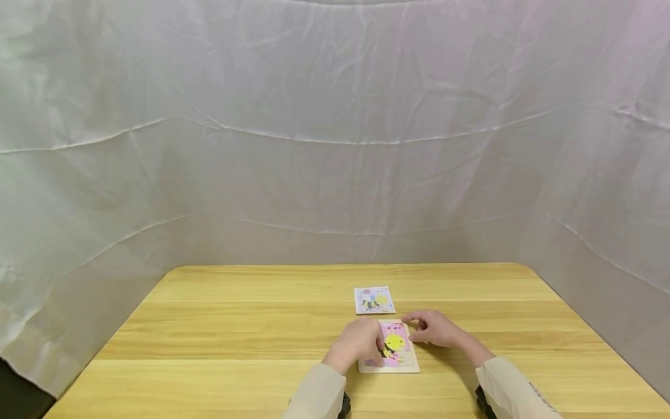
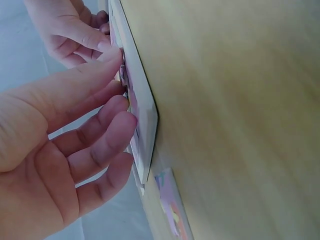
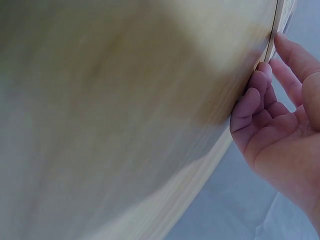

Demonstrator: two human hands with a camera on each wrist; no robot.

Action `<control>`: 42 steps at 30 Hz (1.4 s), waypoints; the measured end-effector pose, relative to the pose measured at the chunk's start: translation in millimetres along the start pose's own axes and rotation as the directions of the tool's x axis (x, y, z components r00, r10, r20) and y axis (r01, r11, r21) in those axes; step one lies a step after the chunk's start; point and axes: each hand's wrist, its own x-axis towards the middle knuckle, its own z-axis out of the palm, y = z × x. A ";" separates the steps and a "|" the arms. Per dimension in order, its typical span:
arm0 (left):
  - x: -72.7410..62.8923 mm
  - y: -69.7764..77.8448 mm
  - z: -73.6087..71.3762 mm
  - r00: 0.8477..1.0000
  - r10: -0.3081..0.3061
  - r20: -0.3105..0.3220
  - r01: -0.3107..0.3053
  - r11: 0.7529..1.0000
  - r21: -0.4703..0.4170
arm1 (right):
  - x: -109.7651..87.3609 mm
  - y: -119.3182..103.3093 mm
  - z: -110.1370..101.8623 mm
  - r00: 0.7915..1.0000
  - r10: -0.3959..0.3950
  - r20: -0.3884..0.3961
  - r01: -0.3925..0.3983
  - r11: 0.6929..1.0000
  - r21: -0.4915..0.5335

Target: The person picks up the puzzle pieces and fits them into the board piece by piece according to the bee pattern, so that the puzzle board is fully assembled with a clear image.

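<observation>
A flat jigsaw board (image 1: 413, 368) with a yellow-and-black bee on pink lies on the wooden table. Over its left half my left hand (image 1: 358, 343) pinches a thin puzzle piece (image 2: 124, 75) between thumb and forefinger, right at the board's surface; its other fingers curl loosely near the edge. At the board's upper right corner my right hand (image 1: 437, 329) holds the rim between thumb and forefinger. The remaining right fingers bend down by the tabletop in the right wrist view. Part of the bee picture is hidden beneath the left hand.
Just beyond the board lies a square picture card (image 1: 374, 300) showing a similar bee. One loose pink puzzle piece (image 2: 172, 210) rests on the table (image 1: 235, 331) beside the board, in the left wrist view. Pale cloth (image 1: 335, 174) hangs around the table.
</observation>
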 end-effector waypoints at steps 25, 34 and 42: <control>1.5 0.9 1.4 1.000 0.024 -0.008 -0.023 0.995 0.092 | -0.1 -4.7 -0.5 1.000 0.014 -0.001 -0.014 1.000 -0.010; -0.5 1.5 1.5 1.000 0.020 -0.002 -0.019 0.994 0.105 | -0.6 -5.4 -0.6 1.000 0.023 -0.010 -0.023 1.000 0.001; 0.3 -10.4 1.4 0.999 0.039 -0.009 -0.039 0.999 0.007 | 0.4 -4.3 0.2 1.000 0.026 -0.006 -0.026 1.000 0.003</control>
